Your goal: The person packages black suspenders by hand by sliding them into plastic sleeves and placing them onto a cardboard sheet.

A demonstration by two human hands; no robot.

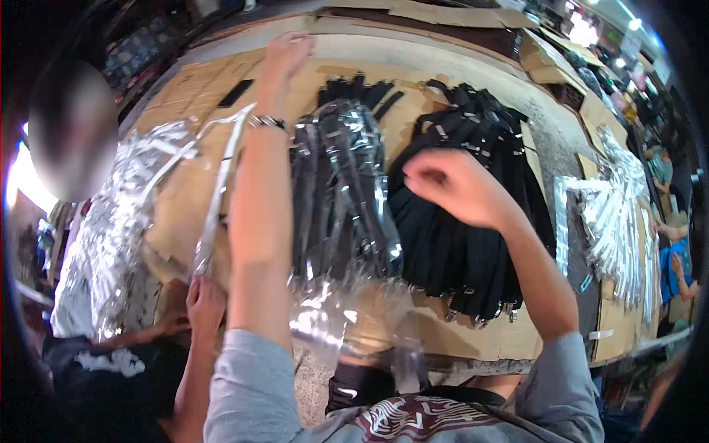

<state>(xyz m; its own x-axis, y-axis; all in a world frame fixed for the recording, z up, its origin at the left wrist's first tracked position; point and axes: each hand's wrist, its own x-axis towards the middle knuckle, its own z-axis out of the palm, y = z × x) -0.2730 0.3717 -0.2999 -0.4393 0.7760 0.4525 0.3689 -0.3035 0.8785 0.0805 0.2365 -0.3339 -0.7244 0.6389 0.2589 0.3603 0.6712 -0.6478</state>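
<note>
My left hand (pixel 292 50) is stretched out over the far part of the cardboard-covered table, a bracelet on its wrist. Its fingers look loosely curled, and nothing shows in them. My right hand (pixel 452 186), smeared by motion, hovers over a pile of black suspenders (pixel 473 244) with metal clips. Its fingers are curled with a dark hollow between them, and I see nothing held. Between my arms lie black straps in clear plastic sleeves (pixel 343 170), with empty-looking clear sleeves (pixel 325 317) at the near edge. More black straps (pixel 362 92) lie behind them.
Silvery plastic sleeves (pixel 122 214) are heaped at left, and another bundle (pixel 620 221) lies at right. A co-worker's hand (pixel 205 299) at lower left holds a long silvery sleeve (pixel 218 199). Cardboard (pixel 199 85) covers the table. Other people (pixel 676 266) are at the far right.
</note>
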